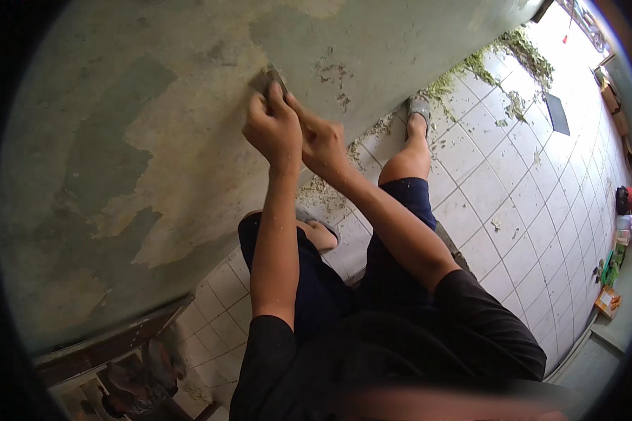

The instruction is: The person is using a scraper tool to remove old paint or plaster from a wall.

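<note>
Scraper [279, 77]: thin blade against the patchy green wall [414, 49], beside a pale stripped area | left hand [271, 133]: fingers closed on the tool near its blade | right hand [323, 146]: curled around it just beside, partly hidden | tiled floor [534, 235]: loose flakes [530, 59] along the wall's foot

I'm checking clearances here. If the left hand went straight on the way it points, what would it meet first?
Probably the patchy wall: the left hand points toward it, and the flat scraper it holds seems to rest against the surface, though depth is unclear.
</note>
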Tool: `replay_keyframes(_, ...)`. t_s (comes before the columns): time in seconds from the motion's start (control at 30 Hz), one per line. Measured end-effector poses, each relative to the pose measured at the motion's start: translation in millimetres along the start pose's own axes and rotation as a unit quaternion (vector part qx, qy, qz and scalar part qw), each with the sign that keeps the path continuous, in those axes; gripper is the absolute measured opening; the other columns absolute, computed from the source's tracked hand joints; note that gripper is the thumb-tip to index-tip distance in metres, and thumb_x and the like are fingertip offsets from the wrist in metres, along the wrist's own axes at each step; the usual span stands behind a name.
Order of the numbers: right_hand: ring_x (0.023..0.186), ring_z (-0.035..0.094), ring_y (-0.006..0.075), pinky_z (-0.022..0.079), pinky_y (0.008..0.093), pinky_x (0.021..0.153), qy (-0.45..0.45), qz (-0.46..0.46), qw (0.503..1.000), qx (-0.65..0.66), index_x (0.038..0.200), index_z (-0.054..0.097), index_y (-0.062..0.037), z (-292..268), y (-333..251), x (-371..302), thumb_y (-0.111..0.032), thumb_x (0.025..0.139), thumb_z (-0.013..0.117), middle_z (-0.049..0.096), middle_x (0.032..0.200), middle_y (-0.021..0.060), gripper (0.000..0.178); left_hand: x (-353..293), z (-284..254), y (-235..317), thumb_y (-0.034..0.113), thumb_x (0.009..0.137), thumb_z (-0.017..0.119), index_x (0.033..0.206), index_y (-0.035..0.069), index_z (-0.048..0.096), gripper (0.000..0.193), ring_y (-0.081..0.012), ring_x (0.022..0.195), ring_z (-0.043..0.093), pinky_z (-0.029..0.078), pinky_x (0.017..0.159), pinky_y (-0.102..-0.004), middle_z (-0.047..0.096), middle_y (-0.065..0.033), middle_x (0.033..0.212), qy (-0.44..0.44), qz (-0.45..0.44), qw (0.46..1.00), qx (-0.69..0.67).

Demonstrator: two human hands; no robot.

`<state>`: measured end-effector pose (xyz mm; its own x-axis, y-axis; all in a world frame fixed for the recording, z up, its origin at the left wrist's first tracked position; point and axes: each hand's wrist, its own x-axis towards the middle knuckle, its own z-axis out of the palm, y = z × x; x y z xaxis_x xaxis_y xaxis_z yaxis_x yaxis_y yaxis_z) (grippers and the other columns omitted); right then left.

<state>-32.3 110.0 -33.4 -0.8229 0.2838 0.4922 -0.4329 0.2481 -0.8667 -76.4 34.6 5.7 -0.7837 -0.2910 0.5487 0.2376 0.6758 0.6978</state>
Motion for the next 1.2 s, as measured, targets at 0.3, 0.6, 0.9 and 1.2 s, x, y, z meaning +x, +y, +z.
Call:
replay_keyframes(0.3, 0.049, 0.056, 0.0268, 0.049, 0.0347, 0.055, -0.024, 0.025, 0.999, -0.01, 0.136, 0.068, -0.0098, -14.0, 3.4, -9.6, -0.003, 0.09, 0.066, 0.059, 0.068, 0.0241, 0.047, -6.6, 2.8, 6.9, 0.027, 0.099, 0.067, 0.069, -0.002, 0.058, 0.042, -0.0327, 0.058, 0.069, 0.05, 0.055, -0.0422, 0.067, -0.0167, 0.064, -0.004, -0.023, 1.0, -0.012)
replay_keyframes(0.6, 0.051, 0.06, 0.0274, 0.049, 0.0366, 0.054, -0.01, 0.006, 1.0, -0.017, 0.136, 0.069, -0.0099, -10.9, 5.9, -6.0, -0.003, 0.09, 0.066, 0.062, 0.07, 0.0244, 0.046, -0.2, 5.6, 0.4, 0.031, 0.099, 0.066, 0.071, -0.003, 0.06, 0.045, -0.0312, 0.058, 0.068, 0.049, 0.056, -0.0421, 0.067, -0.016, 0.064, -0.002, -0.004, 1.0, 0.011)
replay_keyframes(0.9, 0.056, 0.064, 0.0313, 0.051, 0.0359, 0.058, 0.023, -0.044, 0.999, -0.012, 0.137, 0.067, -0.0108, -13.5, -19.1, 28.7, -0.004, 0.089, 0.068, 0.064, 0.075, 0.0252, 0.049, 11.8, 0.6, 24.8, 0.033, 0.1, 0.066, 0.071, -0.004, 0.059, 0.048, -0.0302, 0.058, 0.067, 0.048, 0.056, -0.043, 0.068, -0.0176, 0.067, 0.038, 0.021, 0.999, -0.031)
replay_keyframes(1.2, 0.06, 0.064, 0.0417, 0.049, 0.0422, 0.056, -0.052, 0.066, 0.996, 0.005, 0.148, 0.051, -0.0088, -7.5, -4.3, -33.0, -0.004, 0.092, 0.063, 0.064, 0.073, 0.0248, 0.058, -10.2, -7.0, -12.6, 0.033, 0.101, 0.066, 0.07, 0.0, 0.056, 0.046, -0.0277, 0.052, 0.064, 0.048, 0.054, -0.041, 0.064, -0.0126, 0.06, -0.064, -0.022, 0.995, -0.07)
